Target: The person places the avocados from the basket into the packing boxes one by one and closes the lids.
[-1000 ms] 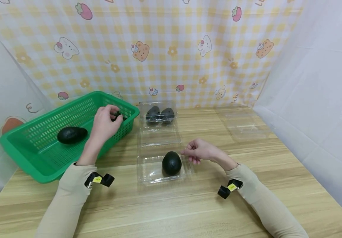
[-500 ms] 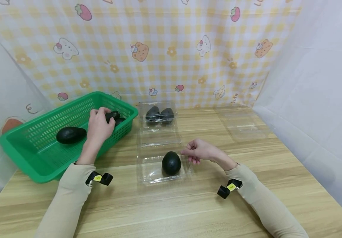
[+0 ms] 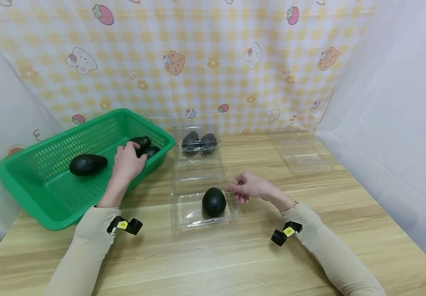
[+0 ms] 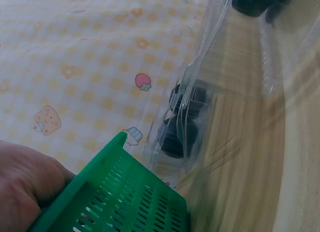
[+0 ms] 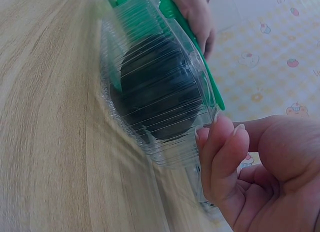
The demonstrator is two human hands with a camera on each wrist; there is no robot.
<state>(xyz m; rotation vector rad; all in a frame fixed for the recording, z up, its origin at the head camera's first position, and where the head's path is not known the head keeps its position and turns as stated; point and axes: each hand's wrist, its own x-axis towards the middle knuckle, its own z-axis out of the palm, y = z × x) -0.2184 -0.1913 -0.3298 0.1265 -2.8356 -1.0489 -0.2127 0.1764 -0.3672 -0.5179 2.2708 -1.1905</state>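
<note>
Leftmost, my basket holds a lone avocado and, at its right end, a pair; my left hand touches these, its grip unclear. The back box holds two avocados, the front box one avocado. My right hand pinches the front box's rim. Another box lies rightmost.

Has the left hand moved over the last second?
Yes. In the head view the left hand has shifted slightly left and downward, away from the two avocados in the clear clamshell.
</note>
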